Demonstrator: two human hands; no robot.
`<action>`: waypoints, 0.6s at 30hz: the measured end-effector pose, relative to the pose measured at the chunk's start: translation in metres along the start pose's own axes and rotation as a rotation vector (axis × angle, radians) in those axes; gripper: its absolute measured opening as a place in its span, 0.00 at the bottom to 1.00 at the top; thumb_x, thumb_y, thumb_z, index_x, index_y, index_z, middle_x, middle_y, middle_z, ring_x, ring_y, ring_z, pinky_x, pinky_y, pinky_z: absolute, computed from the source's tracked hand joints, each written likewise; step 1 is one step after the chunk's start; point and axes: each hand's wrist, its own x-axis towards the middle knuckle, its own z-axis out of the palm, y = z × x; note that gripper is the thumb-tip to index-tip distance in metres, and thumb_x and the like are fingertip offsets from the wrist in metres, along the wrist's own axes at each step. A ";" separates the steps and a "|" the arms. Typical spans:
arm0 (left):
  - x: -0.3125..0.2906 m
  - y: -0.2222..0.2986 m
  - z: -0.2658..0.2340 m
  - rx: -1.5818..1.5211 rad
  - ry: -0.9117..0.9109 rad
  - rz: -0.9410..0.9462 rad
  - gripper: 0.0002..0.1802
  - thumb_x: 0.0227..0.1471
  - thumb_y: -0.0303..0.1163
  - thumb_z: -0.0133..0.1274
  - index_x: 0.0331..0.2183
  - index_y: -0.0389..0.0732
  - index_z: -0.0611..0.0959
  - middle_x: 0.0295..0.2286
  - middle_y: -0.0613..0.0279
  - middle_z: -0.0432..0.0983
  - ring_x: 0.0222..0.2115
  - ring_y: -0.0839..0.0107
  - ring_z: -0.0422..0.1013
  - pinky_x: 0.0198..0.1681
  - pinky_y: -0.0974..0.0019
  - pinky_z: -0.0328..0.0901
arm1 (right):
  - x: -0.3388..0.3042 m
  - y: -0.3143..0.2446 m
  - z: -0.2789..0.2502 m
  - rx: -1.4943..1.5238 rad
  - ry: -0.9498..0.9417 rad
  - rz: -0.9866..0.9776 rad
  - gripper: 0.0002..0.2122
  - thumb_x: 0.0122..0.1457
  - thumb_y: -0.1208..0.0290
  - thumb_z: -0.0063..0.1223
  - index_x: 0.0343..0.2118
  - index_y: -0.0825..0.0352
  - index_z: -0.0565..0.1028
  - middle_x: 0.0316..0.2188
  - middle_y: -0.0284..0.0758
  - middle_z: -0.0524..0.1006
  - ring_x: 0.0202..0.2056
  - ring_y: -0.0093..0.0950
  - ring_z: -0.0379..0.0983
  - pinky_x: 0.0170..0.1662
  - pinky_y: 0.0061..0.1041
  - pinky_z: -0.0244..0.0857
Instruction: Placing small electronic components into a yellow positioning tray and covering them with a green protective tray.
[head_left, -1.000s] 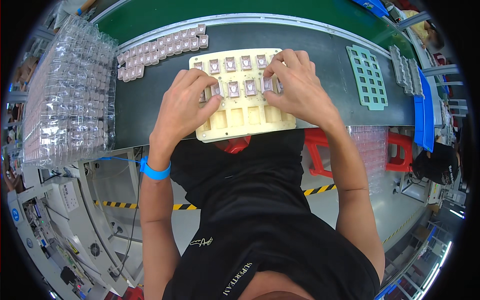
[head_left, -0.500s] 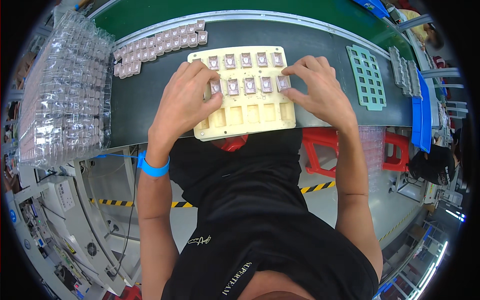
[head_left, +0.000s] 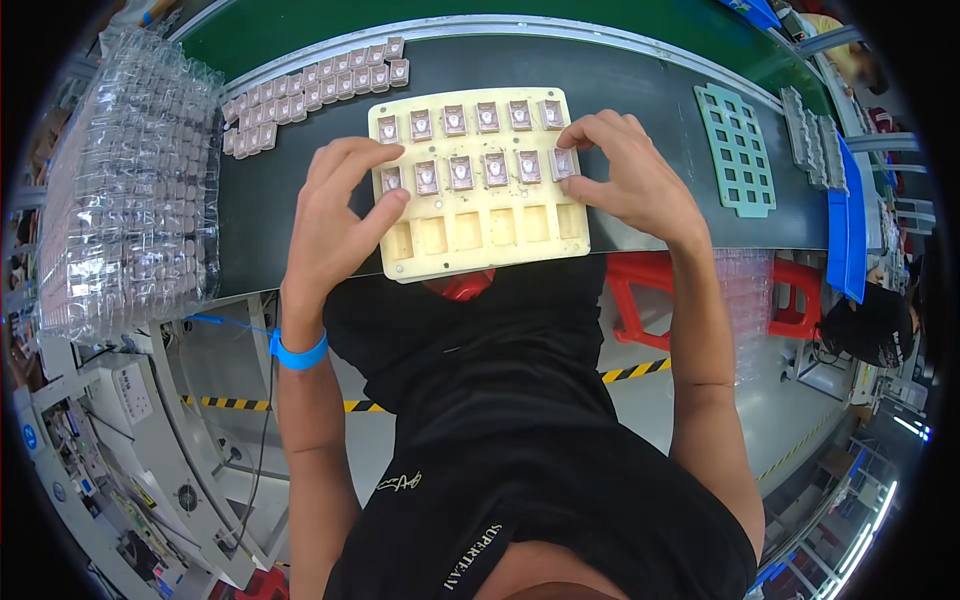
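Note:
A cream tray with rows of rectangular pockets lies at the table's near edge. Small pinkish box-shaped parts sit in its far and middle rows; the near row's pockets are bare. My right hand has thumb and forefinger at opposite edges of the part at the middle row's right end. At that row's left end, my left hand is open, its forefinger and thumb spread around another part. The thumb lies close to this part; whether it touches is unclear.
More pinkish parts stand in lines at the back left. Stacked clear plastic blister trays rise on the left. A green slotted plate, grey strips and a blue bin are on the right. Red stools stand below.
My left hand has moved left along the middle row, uncovering the tray's left edge. The right-end part, tilted before, now sits straighter under my right fingers.

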 end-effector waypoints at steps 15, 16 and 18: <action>-0.030 -0.022 0.030 -0.274 0.235 -0.114 0.21 0.48 0.24 0.60 0.47 0.37 0.83 0.46 0.55 0.76 0.40 0.66 0.72 0.38 0.66 0.68 | 0.046 0.011 0.003 0.020 0.088 -0.046 0.15 0.56 0.67 0.61 0.46 0.66 0.80 0.39 0.37 0.77 0.38 0.33 0.72 0.43 0.31 0.68; -0.031 -0.022 0.029 -0.271 0.230 -0.118 0.21 0.48 0.24 0.60 0.47 0.37 0.83 0.46 0.55 0.76 0.40 0.66 0.72 0.38 0.67 0.68 | 0.046 0.011 0.003 -0.012 0.105 -0.080 0.15 0.56 0.69 0.60 0.46 0.67 0.80 0.39 0.36 0.77 0.34 0.30 0.69 0.41 0.30 0.68; -0.031 -0.023 0.027 -0.264 0.227 -0.124 0.21 0.48 0.24 0.60 0.48 0.37 0.83 0.47 0.55 0.76 0.40 0.66 0.72 0.38 0.67 0.68 | 0.049 0.007 -0.001 -0.017 0.066 -0.052 0.15 0.56 0.69 0.61 0.46 0.66 0.80 0.40 0.37 0.77 0.38 0.32 0.72 0.43 0.31 0.69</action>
